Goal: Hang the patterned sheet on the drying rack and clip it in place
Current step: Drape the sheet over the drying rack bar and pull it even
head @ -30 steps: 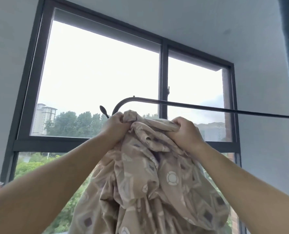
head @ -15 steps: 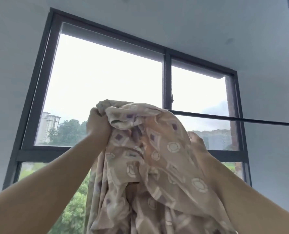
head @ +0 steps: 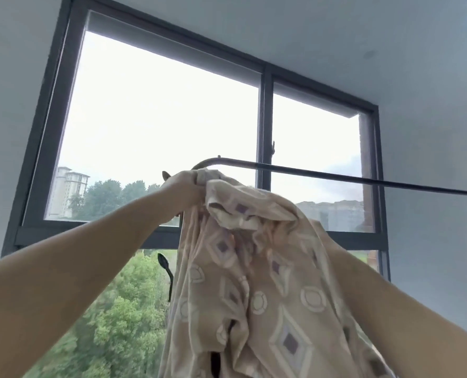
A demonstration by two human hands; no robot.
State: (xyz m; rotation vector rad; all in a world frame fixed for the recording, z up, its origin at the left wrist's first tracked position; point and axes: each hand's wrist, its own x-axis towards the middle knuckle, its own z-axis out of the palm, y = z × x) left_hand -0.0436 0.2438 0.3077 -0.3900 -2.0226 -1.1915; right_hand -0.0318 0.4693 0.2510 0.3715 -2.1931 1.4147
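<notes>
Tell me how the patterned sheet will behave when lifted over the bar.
Probably floppy: the patterned sheet bunches and hangs in folds below the left hand. Likely light: its folds look thin. It may slide off the smooth bar unclipped.

window frame (head: 265, 118): dark, behind and above left-hand grip (head: 184, 190) | latch (head: 272, 148): on the centre bar, up-right of grip | tower blocks (head: 68, 186): pale, far left of grip | trees (head: 123, 309): green, below grip | wall (head: 431, 186): grey, right of grip | sky (head: 158, 118): overcast, above grip

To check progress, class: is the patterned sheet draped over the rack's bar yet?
No, the left hand grips the patterned sheet bunched below the bar.
</notes>
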